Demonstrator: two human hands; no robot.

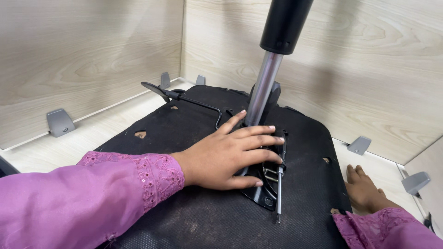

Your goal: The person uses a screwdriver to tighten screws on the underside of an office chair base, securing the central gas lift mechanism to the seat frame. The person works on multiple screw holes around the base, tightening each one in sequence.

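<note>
Left hand (230,154) lying open, palm down, fingers spreading over black metal plate (263,191) at base of gas cylinder (265,87). Cylinder standing upright from plate, grey rod rising into black tube. Plate sitting on black seat underside (184,216), which is resting on wooden table (41,152). Screwdriver (279,193) lying on plate, just beside left fingertips. Lever (184,97) projecting from mechanism toward back left. Right hand (364,189) resting open, fingers flat on table, beside seat's right edge. Grey brackets (60,122) joining table to wooden walls.
</note>
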